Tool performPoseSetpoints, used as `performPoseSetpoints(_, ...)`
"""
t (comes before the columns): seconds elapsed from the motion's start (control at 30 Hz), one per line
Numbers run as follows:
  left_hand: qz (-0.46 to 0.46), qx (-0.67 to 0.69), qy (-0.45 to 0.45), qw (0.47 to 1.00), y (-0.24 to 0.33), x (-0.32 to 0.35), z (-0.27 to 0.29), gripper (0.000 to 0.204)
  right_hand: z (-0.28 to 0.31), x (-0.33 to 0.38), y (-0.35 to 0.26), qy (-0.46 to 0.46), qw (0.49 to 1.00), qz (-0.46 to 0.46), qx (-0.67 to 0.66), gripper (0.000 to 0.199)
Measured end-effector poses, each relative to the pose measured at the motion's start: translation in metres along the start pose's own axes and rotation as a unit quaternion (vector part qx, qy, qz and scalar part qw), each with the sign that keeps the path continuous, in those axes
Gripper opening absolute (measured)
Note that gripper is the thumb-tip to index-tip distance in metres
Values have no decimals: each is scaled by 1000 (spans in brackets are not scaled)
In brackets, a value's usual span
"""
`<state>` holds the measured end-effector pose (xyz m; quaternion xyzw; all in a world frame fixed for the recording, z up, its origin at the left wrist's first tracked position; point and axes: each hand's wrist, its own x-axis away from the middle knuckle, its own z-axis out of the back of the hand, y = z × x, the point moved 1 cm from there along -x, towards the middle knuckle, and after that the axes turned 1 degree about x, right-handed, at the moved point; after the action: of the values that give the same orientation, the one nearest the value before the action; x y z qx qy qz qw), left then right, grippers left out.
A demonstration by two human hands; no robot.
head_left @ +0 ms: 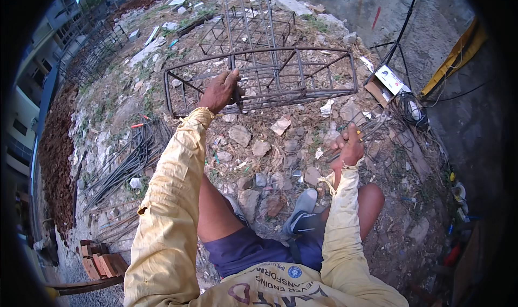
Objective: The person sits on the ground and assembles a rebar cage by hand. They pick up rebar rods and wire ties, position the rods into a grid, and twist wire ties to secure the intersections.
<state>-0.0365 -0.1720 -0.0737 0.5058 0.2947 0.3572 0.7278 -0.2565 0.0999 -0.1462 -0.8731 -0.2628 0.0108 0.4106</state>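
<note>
A long rebar cage of rusty steel bars lies across the ground ahead of me, with tall bars rising behind its near frame. My left hand reaches forward, fingers closed around a bar at the left-middle of the cage. Lower and to the right, apart from the cage, my right hand is closed on something thin and dark with a small yellow part; its exact kind is unclear. Thin wires show just beyond that hand.
Stones and rubble cover the ground. Cut bars lie in a heap at left, above a stack of red bricks. At right, a white box and coiled black cable sit by the wall.
</note>
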Motion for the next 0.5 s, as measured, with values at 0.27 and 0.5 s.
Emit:
performPoseSetpoints(0.27, -25, -82, 12, 996, -27, 57, -27, 49, -1, 4, -20, -43, 998, -34, -5, 12)
performPoseSetpoints(0.5, 37, -116, -28, 992, -54, 149, -61, 39, -19, 23, -43, -129, 986, -79, 72, 14)
